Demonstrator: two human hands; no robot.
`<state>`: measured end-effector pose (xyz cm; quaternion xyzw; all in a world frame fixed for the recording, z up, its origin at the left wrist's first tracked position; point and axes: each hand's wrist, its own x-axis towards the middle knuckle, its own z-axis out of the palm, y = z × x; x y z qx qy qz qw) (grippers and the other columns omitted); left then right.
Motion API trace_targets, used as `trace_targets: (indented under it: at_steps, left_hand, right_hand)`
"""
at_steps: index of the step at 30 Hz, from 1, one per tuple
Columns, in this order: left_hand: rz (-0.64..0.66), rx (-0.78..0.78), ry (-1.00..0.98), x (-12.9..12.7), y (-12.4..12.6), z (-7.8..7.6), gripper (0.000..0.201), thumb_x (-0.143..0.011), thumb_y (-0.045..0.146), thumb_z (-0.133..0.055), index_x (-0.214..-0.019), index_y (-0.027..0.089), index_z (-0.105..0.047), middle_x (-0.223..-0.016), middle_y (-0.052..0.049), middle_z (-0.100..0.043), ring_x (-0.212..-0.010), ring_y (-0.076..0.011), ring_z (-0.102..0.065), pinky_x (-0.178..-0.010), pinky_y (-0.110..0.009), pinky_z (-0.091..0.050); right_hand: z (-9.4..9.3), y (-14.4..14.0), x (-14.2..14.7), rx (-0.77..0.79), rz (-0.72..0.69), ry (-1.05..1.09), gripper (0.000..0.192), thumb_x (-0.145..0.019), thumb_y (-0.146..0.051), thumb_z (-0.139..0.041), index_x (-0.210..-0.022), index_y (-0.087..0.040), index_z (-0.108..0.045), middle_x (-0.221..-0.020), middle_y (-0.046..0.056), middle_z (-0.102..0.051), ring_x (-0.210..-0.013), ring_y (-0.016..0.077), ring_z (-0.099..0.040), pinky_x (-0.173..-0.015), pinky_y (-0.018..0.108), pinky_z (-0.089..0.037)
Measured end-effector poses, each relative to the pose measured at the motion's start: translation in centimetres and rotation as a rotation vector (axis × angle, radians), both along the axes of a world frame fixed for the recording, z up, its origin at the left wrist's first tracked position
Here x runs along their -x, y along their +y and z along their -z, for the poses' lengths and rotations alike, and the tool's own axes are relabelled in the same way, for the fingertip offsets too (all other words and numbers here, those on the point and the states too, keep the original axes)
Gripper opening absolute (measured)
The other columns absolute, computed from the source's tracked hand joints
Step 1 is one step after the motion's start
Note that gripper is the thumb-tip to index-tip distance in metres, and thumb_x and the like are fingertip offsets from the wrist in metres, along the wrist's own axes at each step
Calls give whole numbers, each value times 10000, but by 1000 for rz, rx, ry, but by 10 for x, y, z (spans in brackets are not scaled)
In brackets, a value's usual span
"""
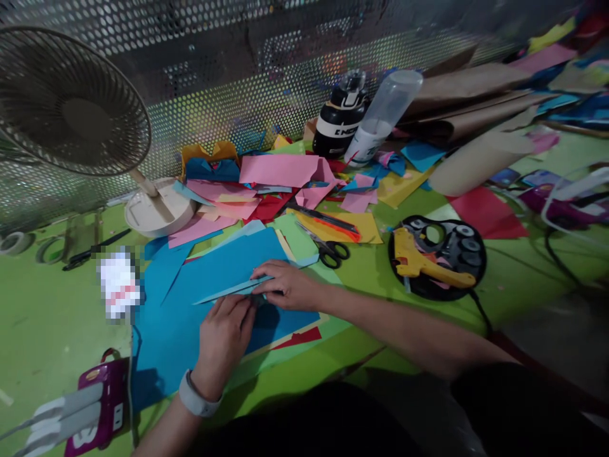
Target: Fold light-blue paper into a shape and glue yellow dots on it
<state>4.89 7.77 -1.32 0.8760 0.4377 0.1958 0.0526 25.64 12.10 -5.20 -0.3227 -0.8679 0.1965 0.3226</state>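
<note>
A narrow folded strip of light blue paper (223, 293) lies slanted above blue sheets of paper (166, 355). My right hand (290, 287) has its fingers bent around the strip's right end. From the near side, my left hand (227, 327), with a pale band on the wrist, presses its curled fingers against the same strip close to the right fingertips. Part of the strip is hidden under the fingers. Black-handled scissors (334, 254) rest just beyond my right hand, beside green paper (297, 236). A red paper edge (304, 337) pokes out under the blue stack.
A yellow glue gun (419, 257) sits on a black round tray (469, 266) at right. Paper scraps (280, 170), a black bottle (335, 124) and a clear bottle (392, 101) stand behind. Left are a fan (80, 117), tape rolls (50, 249) and a purple power bank (111, 387) with cables.
</note>
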Motion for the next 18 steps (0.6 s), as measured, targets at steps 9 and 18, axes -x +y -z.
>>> trace_targets:
  at_steps: [9,18]
  left_hand:
    - [139,-117,249,12,-8,4,365,-916,66,-431,-1206,154,-635,-1178,-99,-705,-1031,-238,-671,-848,-361,-558]
    - [215,-133,355,8,-10,17,442,-985,206,-339,-1372,55,-490,-1404,-167,-529,-1280,-268,-526,-1041,-423,-431]
  right_hand:
    - [0,1,-1,24,52,23,229,-858,-111,-555,-957,-204,-739,-1096,89,-681,-1025,209,-607,-915,383,-504]
    - [1,5,-3,44,55,134,263,-832,-79,-506,-913,-187,-733,-1042,83,-698,-995,201,-623,-893,367,-516]
